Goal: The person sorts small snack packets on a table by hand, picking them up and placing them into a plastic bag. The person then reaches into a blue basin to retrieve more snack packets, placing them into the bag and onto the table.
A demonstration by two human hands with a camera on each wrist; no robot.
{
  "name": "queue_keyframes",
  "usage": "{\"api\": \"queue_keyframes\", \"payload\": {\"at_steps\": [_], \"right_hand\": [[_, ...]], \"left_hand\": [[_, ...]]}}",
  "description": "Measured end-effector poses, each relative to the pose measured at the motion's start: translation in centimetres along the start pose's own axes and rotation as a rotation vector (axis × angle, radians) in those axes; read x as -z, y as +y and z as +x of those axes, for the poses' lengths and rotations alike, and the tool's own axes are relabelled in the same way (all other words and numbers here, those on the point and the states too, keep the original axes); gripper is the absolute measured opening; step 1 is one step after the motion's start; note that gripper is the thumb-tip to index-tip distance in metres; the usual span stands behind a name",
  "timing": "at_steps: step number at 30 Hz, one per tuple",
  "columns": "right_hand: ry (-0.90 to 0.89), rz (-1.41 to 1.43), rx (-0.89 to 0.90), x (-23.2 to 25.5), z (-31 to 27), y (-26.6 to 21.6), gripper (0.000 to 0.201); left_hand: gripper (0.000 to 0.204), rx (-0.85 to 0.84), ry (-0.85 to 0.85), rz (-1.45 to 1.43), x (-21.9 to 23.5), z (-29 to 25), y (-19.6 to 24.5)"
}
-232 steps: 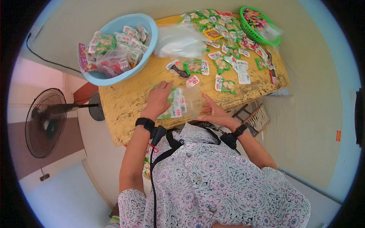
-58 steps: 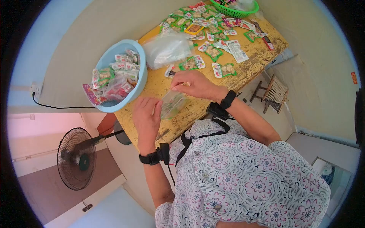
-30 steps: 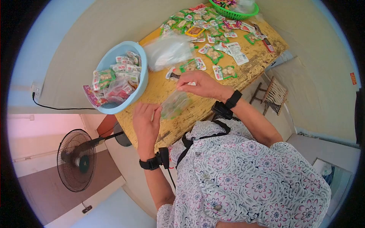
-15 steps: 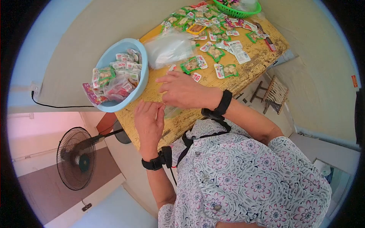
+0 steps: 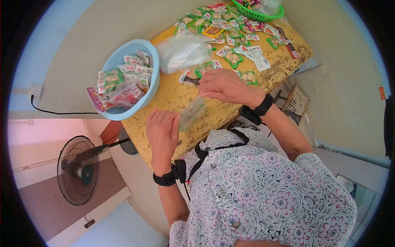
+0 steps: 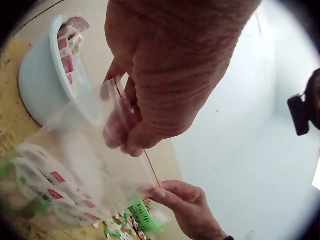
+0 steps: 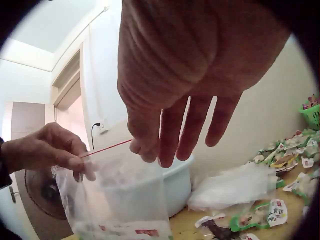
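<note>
A clear zip-lock bag [image 5: 192, 114] with a red seal line hangs between both hands over the yellow table. White and green snack packets [image 6: 47, 182] show through its lower part in the left wrist view. My left hand [image 5: 162, 136] pinches one end of the bag's top edge between thumb and fingers. Toward the other end, my right hand [image 5: 230, 87] pinches that same edge with thumb and index finger, its other fingers stretched out in the right wrist view. The red seal runs taut and straight between the two grips.
To the left stands a blue basin [image 5: 154, 78] of packed bags. A stack of clear bags [image 5: 183, 53] lies beside it. Loose snack packets [image 5: 232, 57] cover the far table [image 5: 284, 61], with a green basket [image 5: 263, 16] in the corner. A fan [image 5: 78, 171] stands left.
Earlier the bag lay on the table between both hands. Half a second ago my right hand was close to the left; it has since moved right along the top edge, while the left stays nearly still.
</note>
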State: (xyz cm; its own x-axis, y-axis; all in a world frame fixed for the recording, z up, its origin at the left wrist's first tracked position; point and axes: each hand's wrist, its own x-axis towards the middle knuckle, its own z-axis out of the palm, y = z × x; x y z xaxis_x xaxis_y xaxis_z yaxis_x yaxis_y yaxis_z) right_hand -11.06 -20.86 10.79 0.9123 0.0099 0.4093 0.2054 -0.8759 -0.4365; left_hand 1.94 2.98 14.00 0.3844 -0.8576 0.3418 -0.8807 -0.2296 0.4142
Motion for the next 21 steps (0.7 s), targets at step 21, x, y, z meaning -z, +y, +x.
{"api": "queue_keyframes", "payload": {"at_steps": [21], "right_hand": [[0.048, 0.201, -0.086, -0.4, -0.9, 0.3, 0.016]], "left_hand": [[0.014, 0.129, 0.066, 0.065, 3.3, -3.0, -1.0]]}}
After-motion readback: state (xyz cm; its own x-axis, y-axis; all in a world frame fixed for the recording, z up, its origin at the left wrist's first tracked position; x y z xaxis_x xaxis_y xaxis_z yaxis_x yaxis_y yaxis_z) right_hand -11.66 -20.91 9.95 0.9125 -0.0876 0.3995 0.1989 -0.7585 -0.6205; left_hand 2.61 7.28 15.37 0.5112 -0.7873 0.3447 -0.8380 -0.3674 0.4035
